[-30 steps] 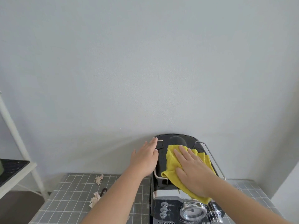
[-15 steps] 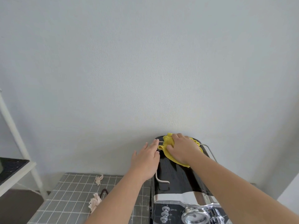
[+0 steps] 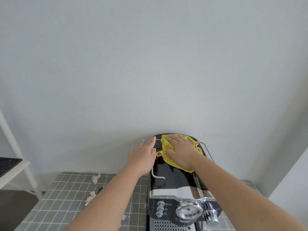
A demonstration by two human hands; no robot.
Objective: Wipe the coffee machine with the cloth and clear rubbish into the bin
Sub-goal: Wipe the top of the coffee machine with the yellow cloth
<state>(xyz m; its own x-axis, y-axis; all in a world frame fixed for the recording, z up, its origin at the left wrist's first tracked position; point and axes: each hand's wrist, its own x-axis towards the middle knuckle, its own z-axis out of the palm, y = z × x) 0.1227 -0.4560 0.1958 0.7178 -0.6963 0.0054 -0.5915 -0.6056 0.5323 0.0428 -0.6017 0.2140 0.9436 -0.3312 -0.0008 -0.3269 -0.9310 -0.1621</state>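
Note:
A black and chrome coffee machine [image 3: 168,177] stands against the wall, seen from above. My right hand [image 3: 182,151] lies flat, fingers spread, pressing a yellow cloth [image 3: 165,145] onto the rear of the machine's glossy top. My left hand [image 3: 143,155] rests open against the machine's left upper edge, by the wire rail, fingers apart and holding nothing. Crumpled paper scraps [image 3: 96,178] [image 3: 90,198] lie on the grey tiled counter [image 3: 66,205] to the left of the machine. No bin is in view.
A white shelf frame [image 3: 16,154] with a dark mat stands at the far left. The plain wall runs right behind the machine. A small dark object [image 3: 100,189] lies among the scraps, partly hidden by my left forearm. A light corner surface sits far right.
My right hand slid the cloth from the front of the machine's top to its rear, then spread flat and drew back slightly. My left hand stayed on the left edge.

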